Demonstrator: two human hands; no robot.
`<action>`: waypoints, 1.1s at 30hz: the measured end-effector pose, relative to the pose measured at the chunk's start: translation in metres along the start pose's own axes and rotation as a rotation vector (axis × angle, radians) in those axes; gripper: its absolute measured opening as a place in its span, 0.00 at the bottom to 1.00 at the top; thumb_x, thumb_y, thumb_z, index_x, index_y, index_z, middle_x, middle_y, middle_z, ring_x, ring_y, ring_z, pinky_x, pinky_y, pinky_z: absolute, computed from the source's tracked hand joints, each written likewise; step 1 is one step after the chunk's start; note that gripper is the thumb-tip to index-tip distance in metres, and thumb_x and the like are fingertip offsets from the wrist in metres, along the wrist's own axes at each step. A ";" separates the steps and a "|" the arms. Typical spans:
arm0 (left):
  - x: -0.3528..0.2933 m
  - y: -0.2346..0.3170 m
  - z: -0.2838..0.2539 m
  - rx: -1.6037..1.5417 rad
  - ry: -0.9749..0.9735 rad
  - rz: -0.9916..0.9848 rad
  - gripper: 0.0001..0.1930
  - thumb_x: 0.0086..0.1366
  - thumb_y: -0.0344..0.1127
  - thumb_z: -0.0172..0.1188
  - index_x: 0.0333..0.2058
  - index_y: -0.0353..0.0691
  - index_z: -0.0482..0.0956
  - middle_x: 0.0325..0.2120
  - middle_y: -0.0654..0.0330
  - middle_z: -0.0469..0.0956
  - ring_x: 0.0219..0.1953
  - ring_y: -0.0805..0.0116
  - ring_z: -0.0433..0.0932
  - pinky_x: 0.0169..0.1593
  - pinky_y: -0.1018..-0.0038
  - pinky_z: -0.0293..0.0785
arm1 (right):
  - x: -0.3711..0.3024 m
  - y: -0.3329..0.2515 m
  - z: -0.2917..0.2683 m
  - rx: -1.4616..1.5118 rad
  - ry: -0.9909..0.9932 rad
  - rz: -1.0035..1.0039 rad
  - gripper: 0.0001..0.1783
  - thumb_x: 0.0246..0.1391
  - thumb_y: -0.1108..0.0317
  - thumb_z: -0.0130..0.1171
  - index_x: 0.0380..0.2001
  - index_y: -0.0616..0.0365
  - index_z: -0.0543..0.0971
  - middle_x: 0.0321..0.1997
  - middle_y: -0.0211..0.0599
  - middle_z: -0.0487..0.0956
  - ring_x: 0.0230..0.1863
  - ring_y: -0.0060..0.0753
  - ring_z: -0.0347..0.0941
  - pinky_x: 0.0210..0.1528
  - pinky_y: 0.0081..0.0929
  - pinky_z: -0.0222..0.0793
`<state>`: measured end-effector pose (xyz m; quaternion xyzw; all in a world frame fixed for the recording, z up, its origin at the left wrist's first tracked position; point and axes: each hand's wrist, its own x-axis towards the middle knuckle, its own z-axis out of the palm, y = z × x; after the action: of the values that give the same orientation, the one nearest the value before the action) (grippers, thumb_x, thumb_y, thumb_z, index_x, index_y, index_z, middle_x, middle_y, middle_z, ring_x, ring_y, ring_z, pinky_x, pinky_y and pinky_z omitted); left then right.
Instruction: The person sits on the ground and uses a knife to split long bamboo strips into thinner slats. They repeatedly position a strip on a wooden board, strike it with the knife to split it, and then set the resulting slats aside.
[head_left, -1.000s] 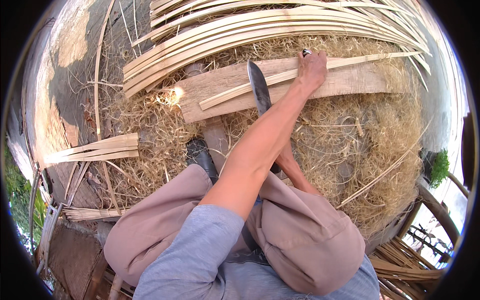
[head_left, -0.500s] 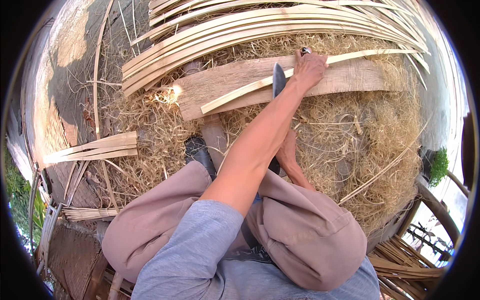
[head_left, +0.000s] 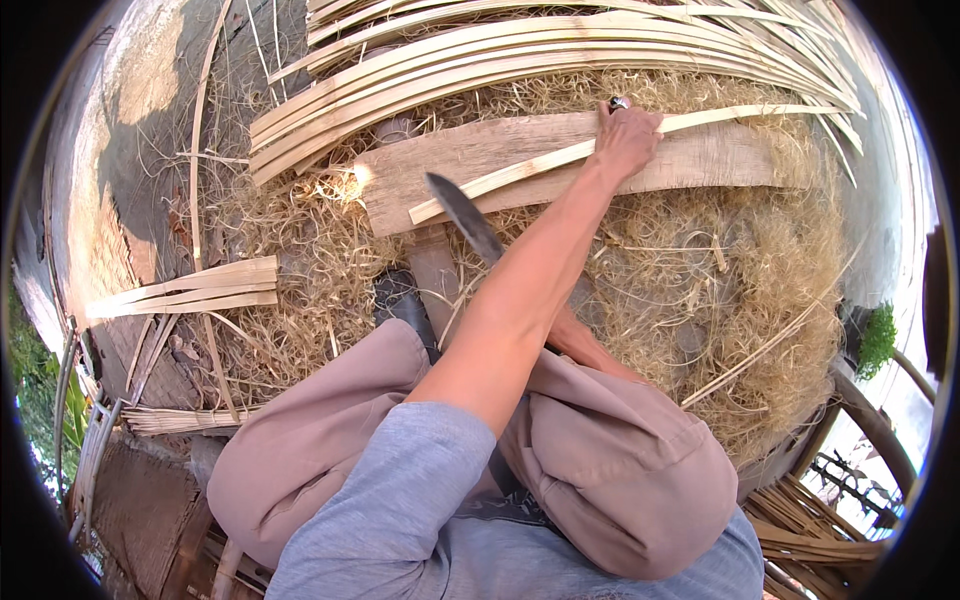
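Observation:
My left arm reaches across to the far right, and its hand is closed round a long pale bamboo strip. This strip lies slantwise over a wide, flat wooden board. A small dark shiny thing shows at that hand's fingers. Below the left forearm, my right hand is mostly hidden; only a little of it and the wrist show. From behind the forearm a dark knife sticks out, its tip pointing up left near the strip's left end. The knife's handle and the fingers on it are covered.
Many split bamboo strips lie in a fan beyond the board. Curly shavings spread around it. A short bundle of strips lies at left. My bent knees are close in front. More strips lie at lower right.
The knife blade has swung left, from crossing the strip near my left hand to its left end, tip now pointing up left. My left hand stays on the strip.

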<state>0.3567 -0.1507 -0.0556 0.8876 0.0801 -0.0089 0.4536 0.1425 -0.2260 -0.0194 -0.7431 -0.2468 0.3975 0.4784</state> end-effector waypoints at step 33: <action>-0.016 -0.010 0.008 -0.002 0.144 0.155 0.08 0.70 0.39 0.61 0.42 0.45 0.82 0.31 0.55 0.79 0.43 0.54 0.81 0.64 0.39 0.62 | 0.011 0.033 -0.009 0.093 -0.102 -0.016 0.25 0.58 0.59 0.68 0.52 0.63 0.76 0.51 0.49 0.81 0.52 0.44 0.77 0.53 0.41 0.73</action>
<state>0.3402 -0.1530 -0.0672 0.8891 0.0436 0.0901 0.4467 0.1560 -0.2360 -0.0510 -0.6969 -0.2582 0.4421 0.5022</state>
